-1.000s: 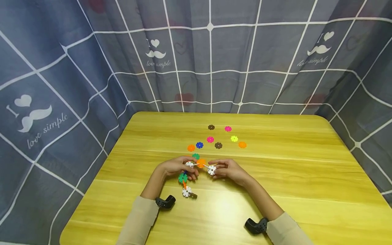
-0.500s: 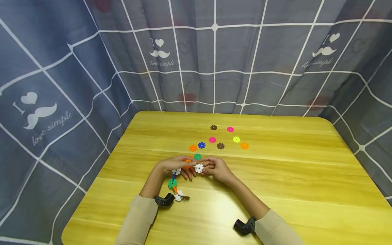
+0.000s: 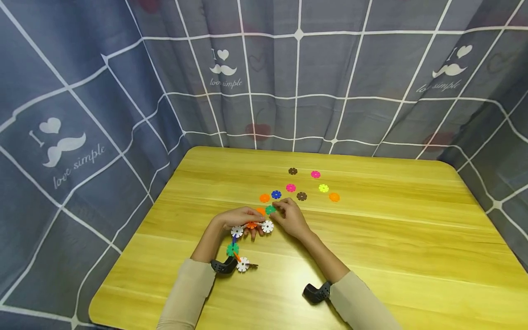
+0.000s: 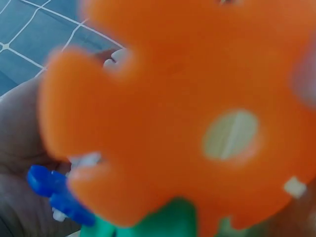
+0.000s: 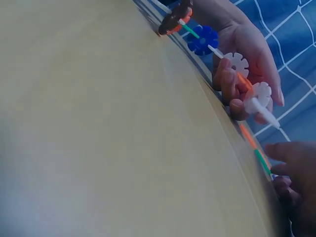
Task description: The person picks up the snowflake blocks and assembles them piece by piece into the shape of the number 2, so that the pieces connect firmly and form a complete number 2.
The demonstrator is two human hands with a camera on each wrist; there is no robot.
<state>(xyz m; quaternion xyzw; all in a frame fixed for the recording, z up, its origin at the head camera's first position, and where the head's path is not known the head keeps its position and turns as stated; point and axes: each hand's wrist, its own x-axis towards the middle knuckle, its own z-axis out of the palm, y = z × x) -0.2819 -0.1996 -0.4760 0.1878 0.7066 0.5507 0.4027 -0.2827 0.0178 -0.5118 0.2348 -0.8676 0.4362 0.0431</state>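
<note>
My left hand (image 3: 238,217) grips a chain of slotted plastic snowflake discs near its orange disc (image 3: 251,225). A white disc (image 3: 267,226) forms the chain's right end. From another white disc (image 3: 237,231) the chain hangs toward the wrist through a blue disc (image 3: 234,239), a green disc (image 3: 233,250) and a lower white disc (image 3: 243,264). An orange disc (image 4: 163,113) fills the left wrist view, blurred. My right hand (image 3: 292,219) has thumb and forefinger spread at the edge of a loose green disc (image 3: 270,210) lying on the table.
Loose discs lie farther back on the wooden table (image 3: 392,247): orange (image 3: 264,198), blue (image 3: 276,195), pink (image 3: 290,188), brown (image 3: 302,196), yellow (image 3: 323,188) and several others. A grey checked curtain (image 3: 321,68) hangs behind the table and at its sides.
My right hand first moved left with the chain's white end disc, then let go of it and reached forward to the loose green disc. My left hand kept hold of the chain.
</note>
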